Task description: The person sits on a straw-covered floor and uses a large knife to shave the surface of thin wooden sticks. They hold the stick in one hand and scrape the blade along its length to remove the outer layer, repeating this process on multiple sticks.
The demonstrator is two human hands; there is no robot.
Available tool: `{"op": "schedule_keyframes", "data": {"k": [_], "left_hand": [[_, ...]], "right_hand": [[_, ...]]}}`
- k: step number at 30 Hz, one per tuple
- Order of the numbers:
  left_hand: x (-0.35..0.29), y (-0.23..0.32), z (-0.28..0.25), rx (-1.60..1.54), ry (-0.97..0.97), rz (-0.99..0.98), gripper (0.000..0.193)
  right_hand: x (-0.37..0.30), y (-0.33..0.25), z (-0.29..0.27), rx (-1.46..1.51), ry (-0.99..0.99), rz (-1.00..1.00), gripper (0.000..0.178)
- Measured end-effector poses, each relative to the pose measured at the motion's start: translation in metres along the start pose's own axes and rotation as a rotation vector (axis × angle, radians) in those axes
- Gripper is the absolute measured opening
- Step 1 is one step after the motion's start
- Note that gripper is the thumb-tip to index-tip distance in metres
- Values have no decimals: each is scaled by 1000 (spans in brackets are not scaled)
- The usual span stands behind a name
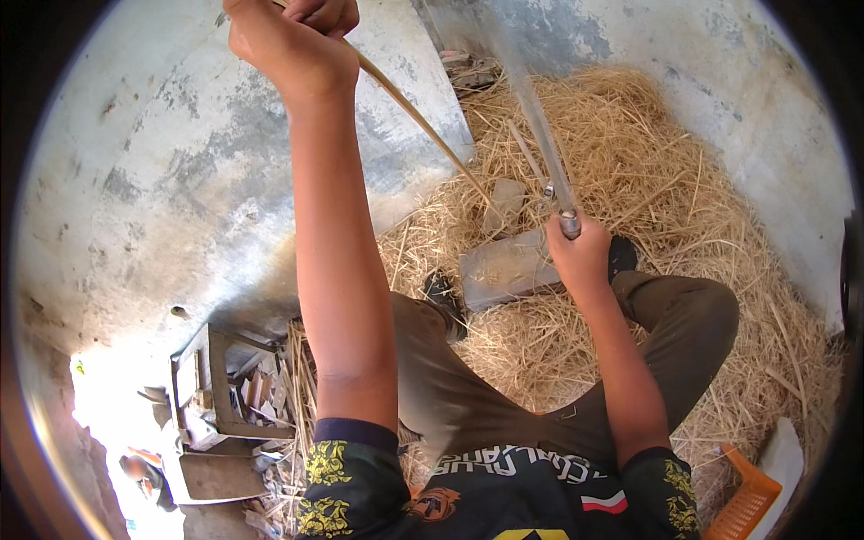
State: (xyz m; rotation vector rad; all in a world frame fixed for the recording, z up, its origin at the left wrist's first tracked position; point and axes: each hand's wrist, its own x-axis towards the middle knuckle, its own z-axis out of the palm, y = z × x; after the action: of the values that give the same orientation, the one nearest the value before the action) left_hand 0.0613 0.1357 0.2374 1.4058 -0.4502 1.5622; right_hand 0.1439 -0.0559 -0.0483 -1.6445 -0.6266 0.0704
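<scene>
My left hand (292,40) is raised high at the top of the view, closed around the upper end of a long thin bamboo stick (423,126) that slants down to the right into the straw. My right hand (580,256) grips the handle of a long blade (540,126), blurred, pointing up and away beside the stick. Below the hands a flat grey stone block (504,265) lies in the straw between my feet. My legs in brown trousers are bent beneath my arms.
Dry straw (648,180) covers the ground to the right. Concrete walls (162,180) rise to the left and far side. A metal frame with scrap wood (225,396) sits lower left, an orange plastic crate (747,504) lower right. Another person (144,472) is at the bottom left edge.
</scene>
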Motion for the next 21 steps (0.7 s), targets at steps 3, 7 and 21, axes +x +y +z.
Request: {"op": "schedule_keyframes", "data": {"k": [3,7,21], "left_hand": [[-8,4,25,31,86,-10,51],[-11,5,40,-27,86,-184,51],[-5,-7,23,-2,-32,-68,58]], "right_hand": [[-6,27,21,91,131,-75,23],[-32,105,33,-431,-220,189,30],[-30,115,38,-393,-191,145,27]]}}
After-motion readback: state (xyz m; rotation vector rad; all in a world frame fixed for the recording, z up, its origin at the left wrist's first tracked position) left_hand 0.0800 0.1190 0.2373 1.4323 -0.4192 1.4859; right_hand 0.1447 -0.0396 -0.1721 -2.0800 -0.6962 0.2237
